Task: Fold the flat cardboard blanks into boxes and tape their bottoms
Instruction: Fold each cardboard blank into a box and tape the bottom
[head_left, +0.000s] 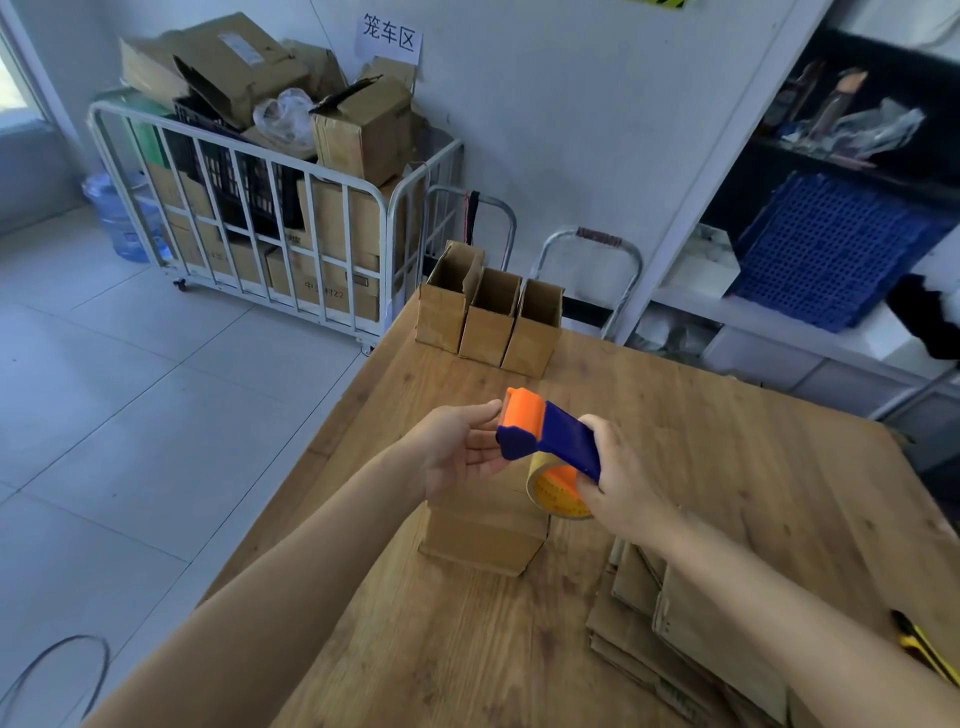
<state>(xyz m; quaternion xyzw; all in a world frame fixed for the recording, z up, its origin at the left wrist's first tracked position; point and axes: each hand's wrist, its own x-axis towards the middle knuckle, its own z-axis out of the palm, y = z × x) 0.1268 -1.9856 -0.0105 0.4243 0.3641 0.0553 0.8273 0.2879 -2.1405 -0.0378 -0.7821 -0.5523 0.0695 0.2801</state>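
Box (483, 535): I see it standing on the table (727, 467) directly under both hands, with a closed face turned up. I take that face for the bottom that needs tape.
Tape dispenser (550, 436): it hangs just above the box. Its long axis runs from the blue handle at the near right up to the orange head at the far left, and the roll sits low over the box's right top corner.
Right hand (623, 478): its grip is closed round the blue handle and the side of the roll. The wrist is bent so that the head points away from me and to the left.
Left hand (457, 447): palm turned up and inward, thumb on the orange head, fingers against the blue guard beneath. I cannot tell whether this grip pinches the tape end or only touches the head.
Relation that matters: the box lies below the dispenser, not beside it, so I judge the coming move to be mostly downward, bringing the head to the upturned face. Both hands are about equally near, and the left forearm covers the box's left top edge.
Flat blanks (691, 639): stacked on the table at the near right, under the right forearm.
Finished boxes (488, 322): three stand open-topped in a row at the table's far edge, well apart from the work.
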